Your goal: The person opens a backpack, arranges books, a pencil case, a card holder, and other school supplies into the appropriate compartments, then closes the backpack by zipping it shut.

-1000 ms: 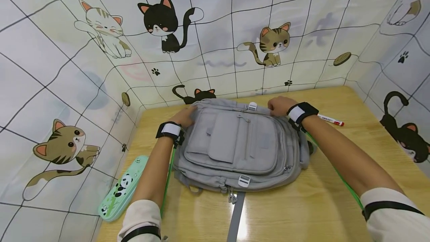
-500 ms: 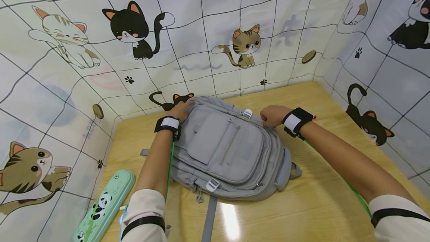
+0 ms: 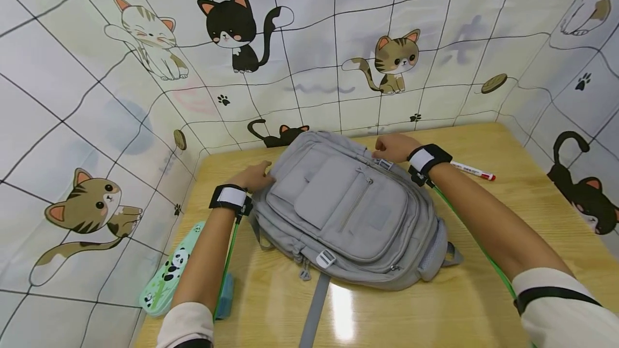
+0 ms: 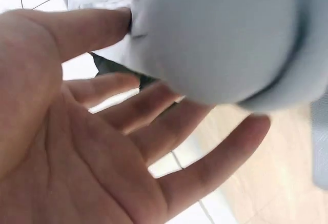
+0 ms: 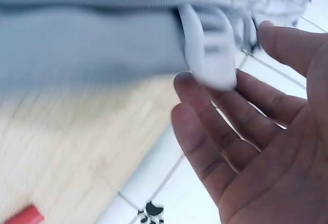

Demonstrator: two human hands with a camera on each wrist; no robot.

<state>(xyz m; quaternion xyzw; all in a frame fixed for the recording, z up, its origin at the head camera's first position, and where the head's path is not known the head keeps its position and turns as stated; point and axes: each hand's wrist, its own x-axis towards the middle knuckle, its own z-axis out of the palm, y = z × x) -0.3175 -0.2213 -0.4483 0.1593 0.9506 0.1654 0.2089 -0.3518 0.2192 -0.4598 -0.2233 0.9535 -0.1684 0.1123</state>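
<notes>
A grey backpack (image 3: 338,203) lies flat on the table, front pocket up, tilted in the head view with its lower right corner toward me. At its left edge is my left hand (image 3: 253,177); in the left wrist view the fingers (image 4: 205,167) are spread and lightly bent, tips right at the grey fabric. My right hand (image 3: 395,147) is at the bag's far edge beside a strap buckle (image 3: 384,164). In the right wrist view its loosely bent fingers (image 5: 205,147) reach behind the white buckle (image 5: 210,55), with the thumb apart from them.
A green panda-print pencil case (image 3: 169,275) lies left of my left forearm, which partly covers it. A small blue object (image 3: 225,297) sits beside that forearm. A red-capped marker (image 3: 476,171) lies at the right. A grey strap (image 3: 314,310) runs toward me over the wooden table (image 3: 411,316).
The backpack has turned clockwise in the head view, its right end swinging toward me. My left hand has loosened from its edge and drawn slightly left; my right hand has stayed along the far edge.
</notes>
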